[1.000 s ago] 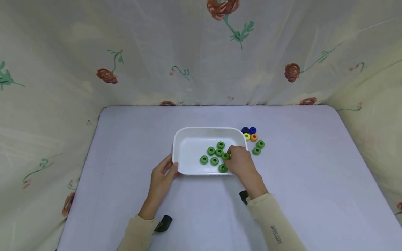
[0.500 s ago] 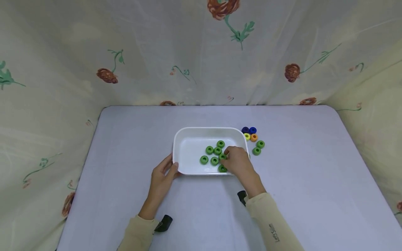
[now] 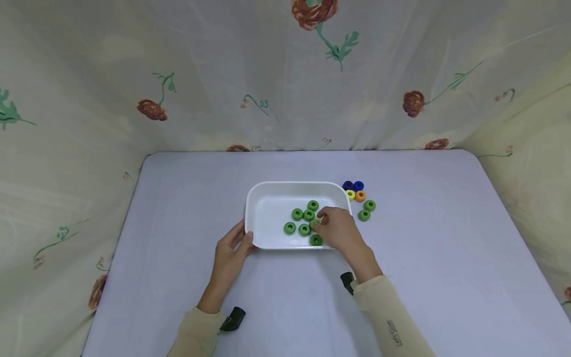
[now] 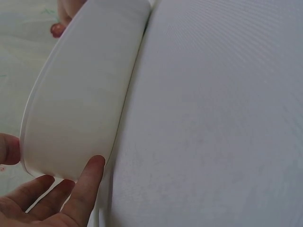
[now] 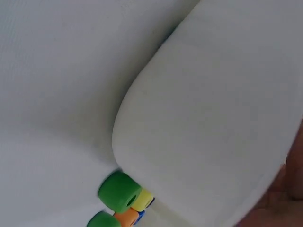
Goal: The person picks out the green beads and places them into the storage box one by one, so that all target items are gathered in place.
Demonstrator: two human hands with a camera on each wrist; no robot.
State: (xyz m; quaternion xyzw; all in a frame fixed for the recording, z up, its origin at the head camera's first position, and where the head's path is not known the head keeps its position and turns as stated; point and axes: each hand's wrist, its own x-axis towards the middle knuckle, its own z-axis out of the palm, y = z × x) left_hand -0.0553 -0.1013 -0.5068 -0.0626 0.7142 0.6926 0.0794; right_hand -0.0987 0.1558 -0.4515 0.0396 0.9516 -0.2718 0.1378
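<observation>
My left hand (image 3: 228,258) grips the left end of the white tray (image 3: 267,243); in the left wrist view, fingers (image 4: 85,189) rest against the tray's outer wall (image 4: 80,104) with the thumb at its rim. Over the tray's right part is my right hand (image 3: 343,230), its fingertips touching a green bead (image 3: 313,224) that they partly cover. Several other green beads lie around it in the tray, among them one (image 3: 290,228) at the left and one (image 3: 315,240) near the front wall. In the right wrist view the tray wall (image 5: 203,113) hides the fingertips.
Right of the tray lie two green beads (image 3: 369,205) (image 3: 364,215), an orange bead (image 3: 360,196), a yellow bead (image 3: 350,195), a blue bead (image 3: 359,186) and a dark blue bead (image 3: 348,185). Flowered cloth (image 3: 200,89) hangs behind the table (image 3: 192,188).
The green bead at my right fingertips has moved left and slightly toward the front, from between the fingers to partly beneath them. My left hand has stayed on the tray.
</observation>
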